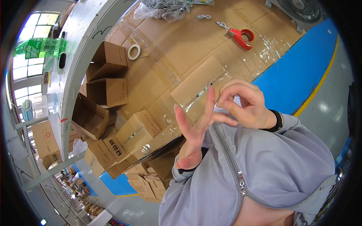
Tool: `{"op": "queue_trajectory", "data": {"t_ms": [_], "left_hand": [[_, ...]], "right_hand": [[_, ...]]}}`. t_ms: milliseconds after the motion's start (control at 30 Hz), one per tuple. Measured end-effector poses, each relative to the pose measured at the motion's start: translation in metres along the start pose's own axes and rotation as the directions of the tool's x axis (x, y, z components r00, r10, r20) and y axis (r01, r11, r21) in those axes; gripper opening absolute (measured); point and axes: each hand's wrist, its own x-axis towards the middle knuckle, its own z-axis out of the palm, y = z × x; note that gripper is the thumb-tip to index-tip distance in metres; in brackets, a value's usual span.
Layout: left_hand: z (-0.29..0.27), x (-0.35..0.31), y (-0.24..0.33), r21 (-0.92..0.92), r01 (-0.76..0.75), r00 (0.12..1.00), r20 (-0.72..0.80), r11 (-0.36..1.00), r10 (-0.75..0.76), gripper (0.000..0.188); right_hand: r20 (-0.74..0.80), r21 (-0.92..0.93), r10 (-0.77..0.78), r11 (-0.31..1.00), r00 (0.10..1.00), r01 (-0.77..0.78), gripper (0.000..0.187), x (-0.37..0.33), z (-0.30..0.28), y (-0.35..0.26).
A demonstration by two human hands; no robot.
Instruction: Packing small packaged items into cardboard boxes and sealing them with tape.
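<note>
My left hand (pixel 196 130) is raised in front of my chest, its fingers spread and stretched apart. Just right of it, my right hand (pixel 245 103) has thumb and forefinger pinched together close to the left hand's fingers. Whatever lies in that pinch, if anything, is too small to make out. Beneath and beyond both hands is a closed brown carton (pixel 198 81) with clear tape along it. It rests on the cardboard-covered table (pixel 162 45). Farther off lies a red tape dispenser (pixel 240 38), touching neither hand.
Open cartons (pixel 107 92) stand at the left, beside a taped carton (pixel 138 128). A tape roll (pixel 134 52), a small white cable (pixel 203 16) and a plastic bag of grey cables (pixel 162 9) lie farther back. A fan (pixel 301 10) stands far right; a green bottle (pixel 43 48) is far left.
</note>
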Motion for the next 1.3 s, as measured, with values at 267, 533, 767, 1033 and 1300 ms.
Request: {"op": "queue_trajectory", "data": {"t_ms": [267,533,767,1033,1300], "left_hand": [[0.004,0.001,0.000,-0.076,0.006,0.998,-0.059,0.997,-0.010,0.094],[-0.005,0.004,0.000,0.053,0.204,0.967,-0.167,0.977,-0.193,0.092],[-0.019,0.015,-0.007,0.121,0.330,0.919,-0.267,0.936,-0.290,0.088],[-0.019,0.030,-0.018,0.209,0.416,0.886,-0.311,0.885,-0.343,0.086],[-0.011,0.042,-0.027,0.282,0.446,0.884,-0.287,0.849,-0.369,0.086]], "right_hand": [[0.021,-0.013,0.018,1.000,1.000,-0.018,0.009,-0.002,-0.001,0.001],[0.016,0.248,0.476,0.850,0.879,-0.465,0.013,-0.003,-0.033,0.011],[0.034,0.048,0.701,0.711,0.713,-0.701,0.018,-0.031,-0.141,0.165],[-0.038,-0.105,0.777,0.623,0.629,-0.775,0.022,-0.049,-0.176,0.275],[-0.023,-0.267,0.805,0.566,0.592,-0.780,0.015,-0.048,-0.161,0.301]]}}
